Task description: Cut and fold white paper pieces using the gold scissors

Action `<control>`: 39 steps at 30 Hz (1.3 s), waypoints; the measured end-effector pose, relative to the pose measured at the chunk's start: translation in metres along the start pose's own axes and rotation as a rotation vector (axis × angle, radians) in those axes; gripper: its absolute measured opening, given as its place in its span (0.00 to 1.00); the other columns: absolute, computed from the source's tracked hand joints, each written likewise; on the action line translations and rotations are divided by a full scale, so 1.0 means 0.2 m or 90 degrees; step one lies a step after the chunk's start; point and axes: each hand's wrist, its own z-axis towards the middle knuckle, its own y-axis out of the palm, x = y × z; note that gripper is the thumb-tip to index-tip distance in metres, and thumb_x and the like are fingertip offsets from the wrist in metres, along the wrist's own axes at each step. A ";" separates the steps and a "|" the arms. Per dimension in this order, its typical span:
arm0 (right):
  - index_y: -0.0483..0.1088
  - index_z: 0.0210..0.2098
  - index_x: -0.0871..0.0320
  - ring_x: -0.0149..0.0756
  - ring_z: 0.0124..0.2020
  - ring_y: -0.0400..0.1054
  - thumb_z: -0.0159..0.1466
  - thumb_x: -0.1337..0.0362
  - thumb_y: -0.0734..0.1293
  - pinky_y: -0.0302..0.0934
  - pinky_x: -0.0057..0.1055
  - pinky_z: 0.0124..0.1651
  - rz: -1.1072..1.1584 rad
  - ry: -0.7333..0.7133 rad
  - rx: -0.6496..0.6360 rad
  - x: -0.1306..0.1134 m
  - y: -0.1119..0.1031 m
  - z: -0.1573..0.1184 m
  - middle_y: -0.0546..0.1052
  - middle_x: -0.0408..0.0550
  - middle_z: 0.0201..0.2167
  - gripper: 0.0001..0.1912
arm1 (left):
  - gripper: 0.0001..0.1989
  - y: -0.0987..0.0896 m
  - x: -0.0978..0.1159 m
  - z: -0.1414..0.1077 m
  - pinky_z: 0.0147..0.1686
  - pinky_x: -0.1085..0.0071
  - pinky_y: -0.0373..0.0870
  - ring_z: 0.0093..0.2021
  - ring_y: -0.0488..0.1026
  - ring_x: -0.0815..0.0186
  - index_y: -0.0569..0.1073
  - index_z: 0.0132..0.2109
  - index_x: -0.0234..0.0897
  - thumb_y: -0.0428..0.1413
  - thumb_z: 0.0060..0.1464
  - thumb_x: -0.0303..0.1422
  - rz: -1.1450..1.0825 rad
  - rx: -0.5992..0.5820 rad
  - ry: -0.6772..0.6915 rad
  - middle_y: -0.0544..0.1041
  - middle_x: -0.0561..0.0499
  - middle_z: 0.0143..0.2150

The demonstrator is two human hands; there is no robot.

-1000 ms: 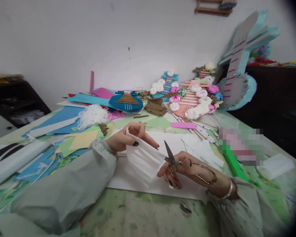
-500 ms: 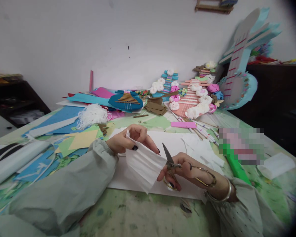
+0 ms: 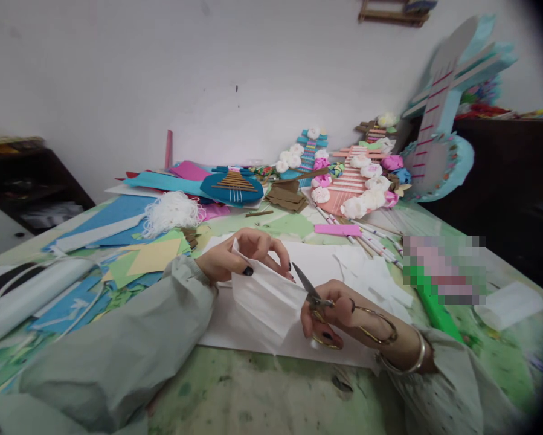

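My left hand (image 3: 248, 257) pinches the upper left edge of a folded, creased white paper (image 3: 269, 302), with the thumb in front and the fingers behind. Small gold-handled scissors (image 3: 314, 297) are in my right hand (image 3: 330, 314), their blades pointing up and left beside the paper's right corner. Whether the blades touch the paper is hard to tell. Beneath both hands lie white sheets (image 3: 353, 266) on the green-stained table (image 3: 199, 386).
Left are a white string bundle (image 3: 174, 214), coloured paper scraps (image 3: 156, 257) and a white roll (image 3: 40, 296). Behind stand a blue paper instrument (image 3: 232, 187) and a pink flowered one (image 3: 348, 181). A pink strip (image 3: 337, 229) and a green object (image 3: 438, 314) lie right.
The fingers of my right hand have shifted on the scissors, away from the paper's corner. The scissor blades now tilt further left, and my left fingers are more bent.
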 end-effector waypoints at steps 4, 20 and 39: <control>0.72 0.33 0.64 0.26 0.19 0.54 0.55 0.36 0.60 0.49 0.25 0.22 -0.022 -0.001 0.005 0.00 0.00 0.00 0.64 0.43 0.20 0.34 | 0.20 0.00 0.00 0.00 0.38 0.55 0.70 0.39 0.76 0.47 0.62 0.22 0.35 0.67 0.31 0.37 0.004 -0.021 0.013 0.76 0.40 0.38; 0.71 0.36 0.65 0.27 0.20 0.56 0.55 0.35 0.59 0.51 0.27 0.25 -0.060 0.003 0.016 -0.03 0.02 0.03 0.61 0.42 0.20 0.36 | 0.09 0.02 0.00 0.01 0.33 0.70 0.68 0.33 0.77 0.61 0.64 0.35 0.36 0.57 0.46 0.26 0.242 0.033 0.058 0.79 0.44 0.31; 0.71 0.38 0.65 0.26 0.24 0.57 0.56 0.40 0.64 0.53 0.25 0.27 -0.111 -0.007 0.053 0.03 -0.02 0.03 0.64 0.43 0.23 0.31 | 0.14 0.03 0.01 0.03 0.34 0.73 0.70 0.32 0.74 0.68 0.70 0.36 0.32 0.64 0.43 0.29 0.413 0.024 0.144 0.75 0.49 0.31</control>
